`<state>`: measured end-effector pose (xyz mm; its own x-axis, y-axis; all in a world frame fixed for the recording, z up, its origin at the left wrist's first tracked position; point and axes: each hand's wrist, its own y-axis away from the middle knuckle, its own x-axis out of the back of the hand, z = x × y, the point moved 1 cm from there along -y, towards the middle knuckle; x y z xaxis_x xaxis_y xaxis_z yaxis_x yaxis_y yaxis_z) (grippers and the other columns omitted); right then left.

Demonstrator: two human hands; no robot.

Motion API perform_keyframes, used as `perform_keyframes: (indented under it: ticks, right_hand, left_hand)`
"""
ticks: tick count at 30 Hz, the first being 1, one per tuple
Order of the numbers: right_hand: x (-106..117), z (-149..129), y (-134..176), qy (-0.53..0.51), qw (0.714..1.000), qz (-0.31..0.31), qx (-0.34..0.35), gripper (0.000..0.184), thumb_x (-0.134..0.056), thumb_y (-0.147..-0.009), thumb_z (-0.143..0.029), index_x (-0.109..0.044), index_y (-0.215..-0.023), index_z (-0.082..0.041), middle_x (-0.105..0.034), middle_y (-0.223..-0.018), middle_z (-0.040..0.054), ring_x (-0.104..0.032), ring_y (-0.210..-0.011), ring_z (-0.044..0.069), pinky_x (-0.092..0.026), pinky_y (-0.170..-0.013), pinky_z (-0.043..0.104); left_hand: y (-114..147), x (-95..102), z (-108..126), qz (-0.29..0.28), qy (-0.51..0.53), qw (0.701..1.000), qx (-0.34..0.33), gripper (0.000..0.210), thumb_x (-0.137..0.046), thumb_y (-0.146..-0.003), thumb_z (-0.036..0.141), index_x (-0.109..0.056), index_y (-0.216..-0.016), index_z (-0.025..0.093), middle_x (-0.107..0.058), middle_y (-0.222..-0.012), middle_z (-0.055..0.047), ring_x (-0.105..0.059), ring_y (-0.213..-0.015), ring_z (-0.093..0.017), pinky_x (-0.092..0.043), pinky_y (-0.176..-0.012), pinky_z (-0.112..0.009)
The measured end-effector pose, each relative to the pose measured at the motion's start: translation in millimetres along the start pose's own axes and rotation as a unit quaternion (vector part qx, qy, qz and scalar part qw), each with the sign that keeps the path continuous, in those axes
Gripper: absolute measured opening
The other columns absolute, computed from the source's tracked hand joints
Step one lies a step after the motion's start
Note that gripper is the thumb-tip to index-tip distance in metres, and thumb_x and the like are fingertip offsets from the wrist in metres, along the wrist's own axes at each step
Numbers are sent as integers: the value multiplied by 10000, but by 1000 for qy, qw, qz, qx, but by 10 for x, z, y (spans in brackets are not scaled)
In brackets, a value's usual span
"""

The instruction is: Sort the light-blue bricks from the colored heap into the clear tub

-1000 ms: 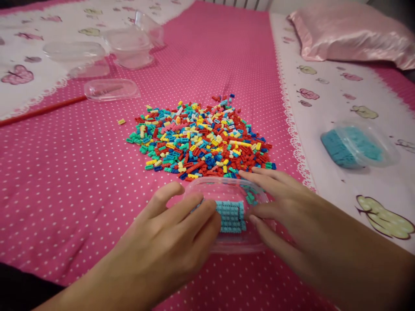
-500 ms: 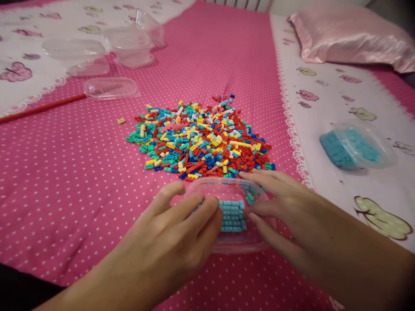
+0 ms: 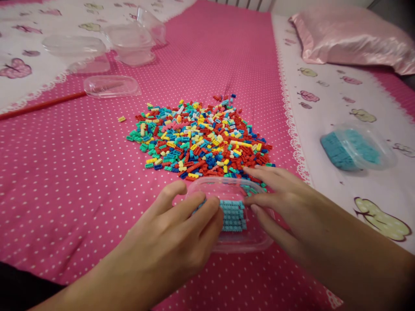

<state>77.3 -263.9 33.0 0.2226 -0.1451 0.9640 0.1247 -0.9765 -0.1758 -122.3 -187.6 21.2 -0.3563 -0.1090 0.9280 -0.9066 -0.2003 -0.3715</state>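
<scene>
A clear plastic container (image 3: 246, 247) sits on the bed in front of me. Inside it is a flat block of light-blue toy bricks (image 3: 234, 216) set in tight rows. My left hand (image 3: 181, 233) is curled over the left part of that block, its fingertips pressed together on the bricks and hiding part of them. At the container's right side is my right hand (image 3: 285, 207), fingers apart, with the middle finger and thumb close to the block's right edge. Whether they touch it I cannot tell. Right behind the container lies a pile of mixed toy bricks (image 3: 201, 138) in red, yellow, blue and green.
To the right stands a clear tub of light-blue bricks (image 3: 350, 149). Several clear containers (image 3: 129, 41) are at the back left, near a clear scoop-like tray (image 3: 112, 86) and a red stick (image 3: 42, 106). A pink pillow (image 3: 353, 39) lies at the back right.
My right hand has shifted slightly, its fingertips easing a little away from the block's right edge. The left hand stays on the bricks.
</scene>
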Motion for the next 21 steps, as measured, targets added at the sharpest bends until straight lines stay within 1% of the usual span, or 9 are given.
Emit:
perform_keyframes:
  ticks: [3,5,7,12,16,21]
  right_hand:
    - [-2,7,27,-11,1000,-13,-15,379,-413,-957,-154,-768,-831,-199,-691,-1167,148,-625,-1116,296,-554,-943,529]
    - [-2,11,21,-21,999,-26,-17,375,-414,-956,-148,-770,-847,-196,-673,-1230,154,-619,-1125,313,-564,-911,559]
    - [0,16,6,-27,999,-34,-17,364,-424,-955,-148,-770,-856,-203,-660,-1271,146,-609,-1145,318,-562,-913,578]
    - [29,23,9,-39,999,-29,-13,361,-419,-965,-159,-766,-875,-198,-655,-1276,150,-604,-1145,322,-569,-890,596]
    - [47,29,37,-38,999,-34,-18,350,-427,-966,-160,-748,-831,-196,-654,-1268,146,-597,-1154,309,-547,-938,597]
    - [27,34,12,-36,998,-45,-33,384,-408,-963,-140,-728,-759,-196,-657,-1242,146,-586,-1176,302,-520,-986,592]
  left_hand:
    - [-2,-7,8,6,-3,1000,0,349,-369,-1041,125,-705,-964,180,-715,-958,-3,-602,-852,-167,-341,-939,-422]
    - [-2,-15,6,9,2,1000,-1,347,-369,-1040,125,-704,-963,175,-720,-948,-4,-605,-845,-170,-341,-934,-426]
    - [-3,-21,1,7,8,1000,-3,336,-374,-1036,120,-701,-976,167,-728,-951,-5,-614,-845,-178,-340,-928,-431]
    - [-11,-16,-7,3,10,1000,-9,300,-398,-1031,128,-694,-1005,164,-739,-971,1,-623,-839,-187,-331,-934,-436]
    - [-13,-9,-1,-9,8,1000,-7,301,-392,-1041,137,-690,-1007,169,-738,-984,8,-622,-856,-180,-324,-947,-431]
    - [-2,-18,10,-12,4,1000,-11,295,-399,-1043,147,-692,-1015,173,-729,-984,9,-608,-860,-169,-320,-961,-428]
